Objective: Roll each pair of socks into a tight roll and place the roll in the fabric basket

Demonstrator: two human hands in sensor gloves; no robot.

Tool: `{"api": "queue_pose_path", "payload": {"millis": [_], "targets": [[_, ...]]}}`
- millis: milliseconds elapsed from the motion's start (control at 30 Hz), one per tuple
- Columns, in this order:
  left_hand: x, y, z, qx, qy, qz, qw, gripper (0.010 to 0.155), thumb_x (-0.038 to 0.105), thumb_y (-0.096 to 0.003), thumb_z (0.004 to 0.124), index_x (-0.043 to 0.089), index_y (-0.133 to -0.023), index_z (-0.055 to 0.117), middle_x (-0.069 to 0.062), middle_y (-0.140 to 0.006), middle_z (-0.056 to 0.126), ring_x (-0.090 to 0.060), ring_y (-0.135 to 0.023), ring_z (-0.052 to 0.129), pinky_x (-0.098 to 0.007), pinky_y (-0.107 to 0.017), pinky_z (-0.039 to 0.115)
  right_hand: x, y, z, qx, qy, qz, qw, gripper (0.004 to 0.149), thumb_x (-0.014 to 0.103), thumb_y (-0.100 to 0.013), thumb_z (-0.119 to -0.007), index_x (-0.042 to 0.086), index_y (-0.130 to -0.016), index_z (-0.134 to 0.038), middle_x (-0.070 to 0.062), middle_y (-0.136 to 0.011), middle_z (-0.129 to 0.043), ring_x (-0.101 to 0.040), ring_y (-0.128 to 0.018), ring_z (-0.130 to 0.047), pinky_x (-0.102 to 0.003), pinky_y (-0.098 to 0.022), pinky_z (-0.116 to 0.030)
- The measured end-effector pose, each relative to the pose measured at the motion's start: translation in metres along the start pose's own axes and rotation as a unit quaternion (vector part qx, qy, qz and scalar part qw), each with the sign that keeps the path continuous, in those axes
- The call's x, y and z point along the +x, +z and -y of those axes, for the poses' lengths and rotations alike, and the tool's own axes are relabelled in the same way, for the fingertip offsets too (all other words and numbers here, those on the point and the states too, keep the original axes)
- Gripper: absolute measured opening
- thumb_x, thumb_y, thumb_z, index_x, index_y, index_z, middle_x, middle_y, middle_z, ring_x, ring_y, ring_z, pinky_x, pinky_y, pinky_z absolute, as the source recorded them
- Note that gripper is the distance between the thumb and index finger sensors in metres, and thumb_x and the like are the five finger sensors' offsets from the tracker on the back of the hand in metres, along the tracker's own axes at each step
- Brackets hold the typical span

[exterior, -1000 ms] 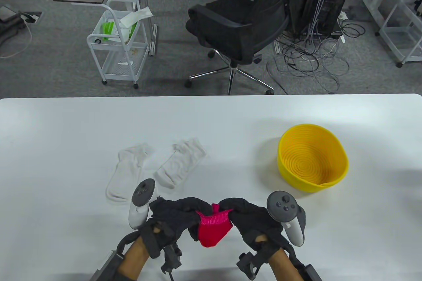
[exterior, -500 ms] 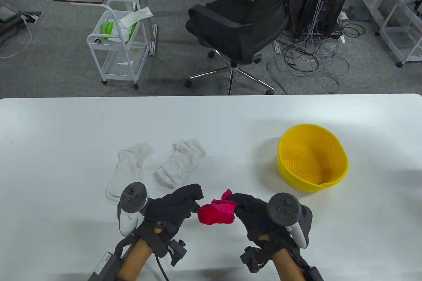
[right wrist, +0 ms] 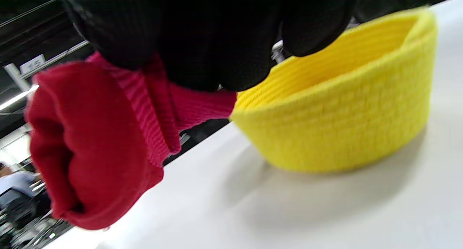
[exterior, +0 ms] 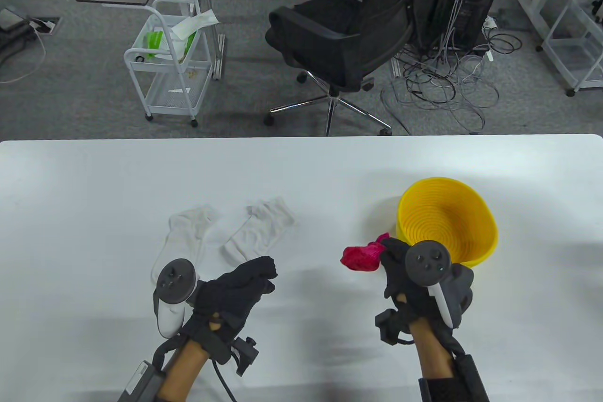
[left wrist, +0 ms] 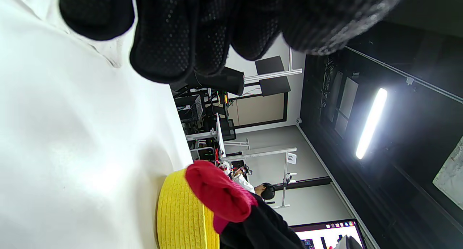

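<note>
wrist view: sock roll (right wrist: 94, 144) cuff pinched

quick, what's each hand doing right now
Left hand: open, holding nothing, fingers loosely curled over the white table.
Right hand: grips the rolled red sock pair beside the yellow woven basket.

Black office chair (exterior: 339, 39), white cart (exterior: 167, 62), tangled cables (exterior: 447, 86) behind table (exterior: 301, 166)
</note>
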State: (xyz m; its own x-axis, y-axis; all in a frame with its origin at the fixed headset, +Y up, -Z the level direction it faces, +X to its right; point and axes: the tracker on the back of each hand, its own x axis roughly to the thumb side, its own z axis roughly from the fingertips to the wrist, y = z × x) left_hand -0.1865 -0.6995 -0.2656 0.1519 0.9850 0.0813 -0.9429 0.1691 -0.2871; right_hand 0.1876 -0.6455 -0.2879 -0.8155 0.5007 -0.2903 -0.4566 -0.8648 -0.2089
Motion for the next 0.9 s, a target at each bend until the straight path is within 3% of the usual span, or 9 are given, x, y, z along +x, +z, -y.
{"api": "queue_pose_path", "payload": {"millis": [100, 333, 633, 900], "targets": [[0.001, 0.000, -0.001, 0.004, -0.005, 0.000, 1.000, 0.057, 0.045, -0.0411, 0.077, 0.022, -0.094, 0.076, -0.012, -0.094, 0.084, -0.035, -0.074, 0.093, -0.053, -0.052, 0.073, -0.003, -0.020, 0.018, -0.034, 0.004, -0.041, 0.999, 0.041, 0.047, -0.042, -0.082, 0.037, -0.083, -0.083, 0.010, -0.079, -0.098, -0.012, -0.075, -0.095, -0.051, -0.063, -0.074], [-0.001, 0.000, -0.001, 0.003, -0.027, -0.004, 1.000, 0.058, 0.046, -0.0411, 0.077, 0.022, -0.094, 0.076, -0.012, -0.094, 0.084, -0.036, -0.076, 0.092, -0.053, -0.055, 0.072, -0.023, -0.054, 0.026, -0.061, 0.009, -0.122, 0.991, 0.042, 0.047, -0.043, -0.081, 0.037, -0.084, -0.082, 0.011, -0.081, -0.097, -0.011, -0.076, -0.095, -0.049, -0.064, -0.074], [-0.005, -0.002, 0.003, -0.007, -0.049, -0.013, 0.999, 0.058, 0.046, -0.0410, 0.077, 0.022, -0.094, 0.076, -0.012, -0.094, 0.083, -0.037, -0.080, 0.089, -0.054, -0.059, 0.069, -0.063, -0.075, 0.000, -0.062, 0.043, -0.204, 0.976, 0.042, 0.048, -0.044, -0.081, 0.037, -0.085, -0.081, 0.011, -0.082, -0.096, -0.011, -0.077, -0.094, -0.049, -0.065, -0.073], [-0.007, -0.003, 0.006, -0.016, -0.061, -0.022, 0.998, 0.059, 0.046, -0.0410, 0.077, 0.021, -0.094, 0.076, -0.013, -0.094, 0.083, -0.037, -0.082, 0.088, -0.054, -0.060, 0.068, -0.061, -0.078, -0.018, -0.024, 0.133, -0.183, 0.974, 0.046, 0.051, -0.042, -0.080, 0.041, -0.087, -0.078, 0.013, -0.089, -0.093, -0.010, -0.085, -0.091, -0.048, -0.070, -0.068]]}}
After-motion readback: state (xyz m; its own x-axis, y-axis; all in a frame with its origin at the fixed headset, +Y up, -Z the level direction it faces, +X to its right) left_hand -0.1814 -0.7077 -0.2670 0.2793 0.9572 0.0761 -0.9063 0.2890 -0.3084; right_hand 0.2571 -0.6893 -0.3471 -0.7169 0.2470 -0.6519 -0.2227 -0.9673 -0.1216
